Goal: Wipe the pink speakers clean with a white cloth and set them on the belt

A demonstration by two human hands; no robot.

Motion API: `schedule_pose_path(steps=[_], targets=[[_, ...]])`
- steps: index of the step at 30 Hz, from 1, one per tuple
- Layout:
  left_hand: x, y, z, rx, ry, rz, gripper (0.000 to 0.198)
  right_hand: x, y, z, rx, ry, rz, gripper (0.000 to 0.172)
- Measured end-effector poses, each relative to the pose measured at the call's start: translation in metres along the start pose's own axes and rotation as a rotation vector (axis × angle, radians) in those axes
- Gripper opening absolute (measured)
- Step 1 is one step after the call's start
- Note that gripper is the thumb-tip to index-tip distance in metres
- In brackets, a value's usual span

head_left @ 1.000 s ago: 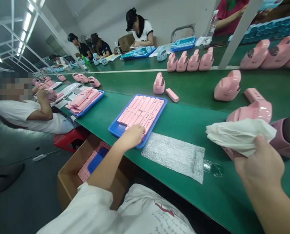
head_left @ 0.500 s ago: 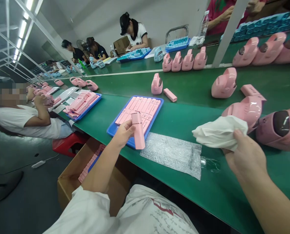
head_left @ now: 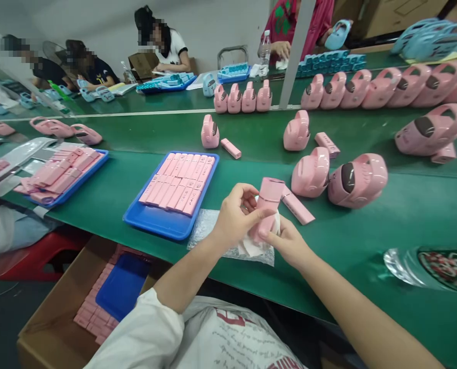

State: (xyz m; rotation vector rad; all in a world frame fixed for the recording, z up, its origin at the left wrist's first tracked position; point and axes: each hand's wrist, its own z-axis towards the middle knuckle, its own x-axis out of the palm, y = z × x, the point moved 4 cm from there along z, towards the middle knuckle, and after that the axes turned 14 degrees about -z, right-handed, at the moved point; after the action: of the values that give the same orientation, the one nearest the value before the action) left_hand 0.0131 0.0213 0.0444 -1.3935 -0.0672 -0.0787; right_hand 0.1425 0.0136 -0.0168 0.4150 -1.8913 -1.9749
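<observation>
My left hand [head_left: 238, 215] grips a flat pink rectangular case [head_left: 271, 190] by its side, tilted above the table. Against the lower part of that case, my right hand [head_left: 288, 241] presses a crumpled white cloth [head_left: 251, 247], its thumb lying on the case. Both hands are closed. Beneath them a sheet of bubble wrap [head_left: 207, 225] lies on the green table, partly covered by the cloth and hands. To the left, a blue tray [head_left: 159, 225] holds rows of similar pink cases [head_left: 178, 182]. Another pink case [head_left: 298, 206] rests just right of my hands.
Pink handled housings [head_left: 311, 174] stand right of my hands and along the back ledge. A plastic bottle [head_left: 424, 267] lies at the right. A second tray [head_left: 78, 187] of pink parts is at the left. Below the edge sits a cardboard box [head_left: 47, 312]. Co-workers sit across the table.
My hands have come together, bringing the white cloth from the right onto the pink case, which moved away from the tray. The view has turned to the right.
</observation>
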Motion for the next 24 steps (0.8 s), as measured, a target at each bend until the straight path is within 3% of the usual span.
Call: schedule_pose_path(steps=[5,11,14,19,24], targets=[[0.005,-0.008,0.000,-0.059,0.095,-0.073,0.027,-0.005,0.003,0.001,0.000,0.128,0.234,0.042],[0.002,-0.018,-0.005,-0.039,0.117,-0.114,0.022,-0.005,0.012,0.001,-0.032,0.209,0.253,0.042],[0.003,-0.025,-0.007,0.036,0.112,0.070,0.029,-0.007,0.013,0.000,-0.044,0.202,0.207,0.042],[0.015,-0.033,-0.009,0.192,0.208,0.522,0.043,-0.011,0.012,-0.002,-0.062,0.199,0.052,0.041],[0.022,-0.026,-0.010,0.298,0.236,0.716,0.032,-0.018,0.007,-0.001,-0.063,-0.010,-0.244,0.042]])
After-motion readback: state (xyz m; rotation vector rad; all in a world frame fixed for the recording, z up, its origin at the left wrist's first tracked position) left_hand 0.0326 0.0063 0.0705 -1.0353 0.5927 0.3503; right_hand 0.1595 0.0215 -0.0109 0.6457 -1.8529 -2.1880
